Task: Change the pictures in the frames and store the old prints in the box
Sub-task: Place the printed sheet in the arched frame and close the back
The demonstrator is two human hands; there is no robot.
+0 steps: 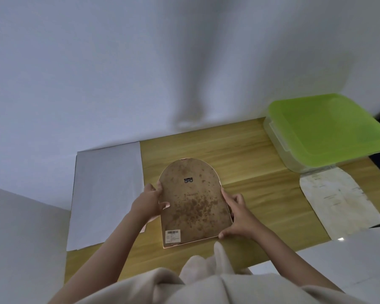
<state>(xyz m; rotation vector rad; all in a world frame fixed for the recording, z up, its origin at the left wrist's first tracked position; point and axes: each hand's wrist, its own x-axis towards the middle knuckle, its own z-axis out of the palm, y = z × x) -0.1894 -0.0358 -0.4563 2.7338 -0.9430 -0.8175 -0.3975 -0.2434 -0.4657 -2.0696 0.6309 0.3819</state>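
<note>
Gripping the face-down arched frame (193, 202) by its side edges, both hands, left (150, 201) and right (237, 216), hold what appears stiff, light, possibly glass-fronted.

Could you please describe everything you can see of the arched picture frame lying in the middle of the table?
The arched picture frame lies face down on the wooden table, its rounded top pointing away from the person. Its brown backing board looks like stained, spotty fibreboard, edged by a thin pale rim. A small metal hanger sits near the top, and a white barcode label at the near left corner. The left hand holds its left edge, thumb on the backing; the right hand holds the right edge and near corner.
</note>
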